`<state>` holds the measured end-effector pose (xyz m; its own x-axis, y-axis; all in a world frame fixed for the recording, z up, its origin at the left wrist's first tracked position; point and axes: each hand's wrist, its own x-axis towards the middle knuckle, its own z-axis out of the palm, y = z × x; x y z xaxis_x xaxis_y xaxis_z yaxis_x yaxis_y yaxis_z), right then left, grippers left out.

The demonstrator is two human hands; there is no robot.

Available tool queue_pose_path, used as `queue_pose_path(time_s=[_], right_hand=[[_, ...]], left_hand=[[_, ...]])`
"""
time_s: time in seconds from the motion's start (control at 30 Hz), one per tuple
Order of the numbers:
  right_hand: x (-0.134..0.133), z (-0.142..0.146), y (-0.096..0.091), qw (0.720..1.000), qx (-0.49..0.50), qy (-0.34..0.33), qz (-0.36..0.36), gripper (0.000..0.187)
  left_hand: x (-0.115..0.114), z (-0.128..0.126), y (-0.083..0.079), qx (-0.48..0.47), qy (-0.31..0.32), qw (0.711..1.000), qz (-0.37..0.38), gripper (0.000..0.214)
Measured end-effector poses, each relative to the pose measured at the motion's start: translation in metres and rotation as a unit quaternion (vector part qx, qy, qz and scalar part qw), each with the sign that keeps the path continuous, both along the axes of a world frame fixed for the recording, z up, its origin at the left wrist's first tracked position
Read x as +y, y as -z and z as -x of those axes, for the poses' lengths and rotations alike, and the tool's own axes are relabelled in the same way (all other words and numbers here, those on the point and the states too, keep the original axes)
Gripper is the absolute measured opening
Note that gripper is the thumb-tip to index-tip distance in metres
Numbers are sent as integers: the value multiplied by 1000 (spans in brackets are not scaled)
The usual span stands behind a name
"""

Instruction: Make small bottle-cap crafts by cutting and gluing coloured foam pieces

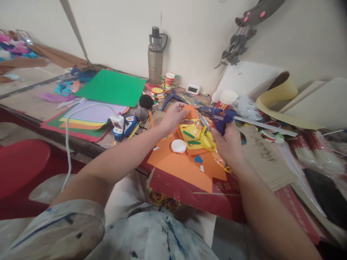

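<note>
My right hand point(229, 144) is wrapped round the grip of a blue hot glue gun point(221, 121), a long white glue stick point(265, 125) jutting from its back end. The gun's nozzle points left, close to a small orange paper piece point(191, 111). My left hand point(175, 117) pinches that piece at its left side; whether nozzle and paper touch I cannot tell. Below the hands lie yellow paper scraps point(187, 135), yellow-handled scissors point(207, 139), a white round lid point(178, 146) and a large orange sheet point(173, 166).
Left of my forearm sit a blue power strip point(127, 128) with a white cable and coloured paper under a green sheet point(114, 88). A tall bottle point(155, 59) stands by the wall. Paper cups point(226, 100), brown paper bags point(264, 155) and a black phone point(325, 195) occupy the right.
</note>
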<state>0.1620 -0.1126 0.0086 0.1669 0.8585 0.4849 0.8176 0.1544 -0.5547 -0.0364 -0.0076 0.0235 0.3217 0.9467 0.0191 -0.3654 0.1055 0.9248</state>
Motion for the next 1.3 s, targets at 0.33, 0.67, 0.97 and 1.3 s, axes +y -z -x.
queue_pose_path(time_s=[0.33, 0.67, 0.97, 1.3], right_hand=[[1, 0, 0, 1000, -11, 11, -3, 40], [1, 1, 1, 1000, 0, 15, 2, 38], [-1, 2, -1, 999, -8, 33, 0, 36], [-2, 2, 2, 999, -30, 32, -26, 35]], left_hand=[[-1, -1, 2, -11, 43, 999, -29, 13], [-1, -1, 0, 1, 41, 999, -31, 11], [-3, -2, -1, 1, 51, 998, -36, 12], [-2, 0, 1, 5, 57, 998, -36, 14]])
